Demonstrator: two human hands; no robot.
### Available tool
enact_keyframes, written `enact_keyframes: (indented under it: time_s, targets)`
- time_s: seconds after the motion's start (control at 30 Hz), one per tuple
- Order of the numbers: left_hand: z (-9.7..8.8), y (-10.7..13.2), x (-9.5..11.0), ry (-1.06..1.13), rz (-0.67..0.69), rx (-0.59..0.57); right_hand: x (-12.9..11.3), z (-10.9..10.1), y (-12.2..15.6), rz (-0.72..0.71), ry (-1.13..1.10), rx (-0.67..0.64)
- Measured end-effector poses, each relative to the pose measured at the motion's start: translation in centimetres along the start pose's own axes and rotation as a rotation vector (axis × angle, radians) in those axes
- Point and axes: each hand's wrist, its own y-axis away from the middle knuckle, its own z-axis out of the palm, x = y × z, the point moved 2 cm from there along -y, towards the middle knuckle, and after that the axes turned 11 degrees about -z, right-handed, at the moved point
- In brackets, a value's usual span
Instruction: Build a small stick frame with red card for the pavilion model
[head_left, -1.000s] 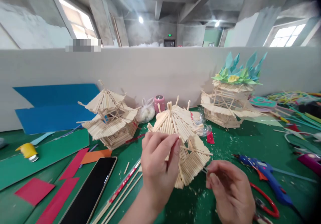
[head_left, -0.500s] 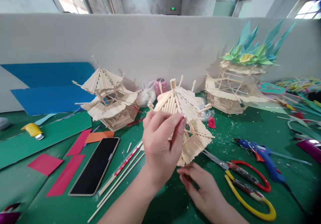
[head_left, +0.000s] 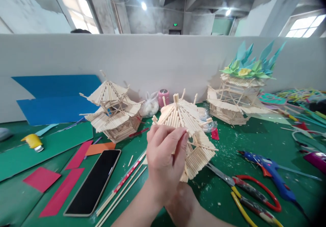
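Observation:
My left hand [head_left: 165, 155] is raised before the middle stick pavilion [head_left: 175, 115], thumb and forefinger pinched together. A pale tip, seemingly of a short wooden stick [head_left: 187, 131], pokes out between those fingertips; the rest of it is hidden. Low behind the left wrist is my right hand [head_left: 183, 201], close under the pavilion's front edge. Its fingers are covered by the left hand, so I cannot see what they touch. The pavilion has a pointed roof of pale round sticks, and a lower tier of the same sticks spreads out to the right.
Another stick pavilion [head_left: 114, 113] stands left, and one topped with paper leaves [head_left: 229, 101] right. Scissors [head_left: 236, 183] and a blue glue gun [head_left: 270, 167] lie on the right. A phone [head_left: 94, 183], long sticks [head_left: 122, 189] and red paper [head_left: 62, 193] lie on the left.
My right hand has moved left, from beside the pavilion's front edge to behind my left wrist. The left hand keeps its pinch near the roof. The view has tilted up.

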Motion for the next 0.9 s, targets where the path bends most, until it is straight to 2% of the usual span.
enact_keyframes:
  time_s: [0.17,0.27,0.43,0.67,0.73,0.8,0.9]
  targets:
    - [0.0,0.0,0.0,0.003,0.016,-0.001,0.1,0.0,-0.2,0.004,0.066,0.053]
    - [0.0,-0.1,0.0,-0.001,0.036,0.01,0.9,-1.5,0.3,-0.016,0.085,0.067]
    - [-0.1,-0.2,0.0,-0.022,0.027,-0.021,3.8,-5.0,2.5,-0.03,0.082,0.022]
    - [0.0,-0.3,0.0,-0.04,0.03,-0.025,5.3,-6.9,3.9,-0.065,0.011,0.003]
    - [0.0,-0.2,0.0,-0.038,0.037,-0.015,5.8,-8.5,4.3,-0.021,-0.049,0.049]
    - [-0.1,-0.2,-0.1,-0.029,0.048,-0.011,6.9,-10.7,5.1,0.082,-0.127,0.168]
    - [-0.1,-0.1,-0.1,-0.014,0.057,-0.011,9.8,-13.7,8.1,0.419,-0.139,0.443]
